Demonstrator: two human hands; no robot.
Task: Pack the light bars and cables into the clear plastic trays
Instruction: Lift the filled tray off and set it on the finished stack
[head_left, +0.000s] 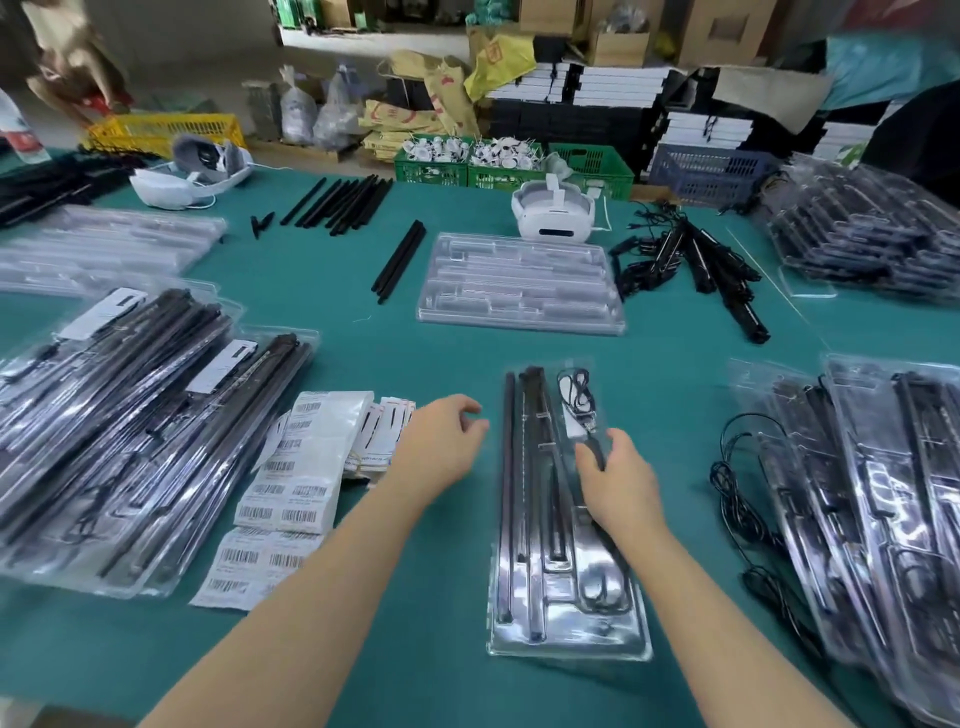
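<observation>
Head view: green table (363, 332), left hand (441, 441) relaxed, right hand (618, 478) gripping a cable (592, 447).

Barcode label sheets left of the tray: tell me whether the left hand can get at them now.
Probably yes. The left hand hovers empty just right of the white barcode label sheets, with only bare green table between.

Glossy clear plastic tray (566, 631), strong glare on base. Matt black bars (524, 467) and thin black rubbery-looking cable (574, 387) inside. Matt teal table cover (436, 597), smooth. Paper barcode labels (291, 488), white, flat finish. Glossy white plastic headset (553, 213).
</observation>
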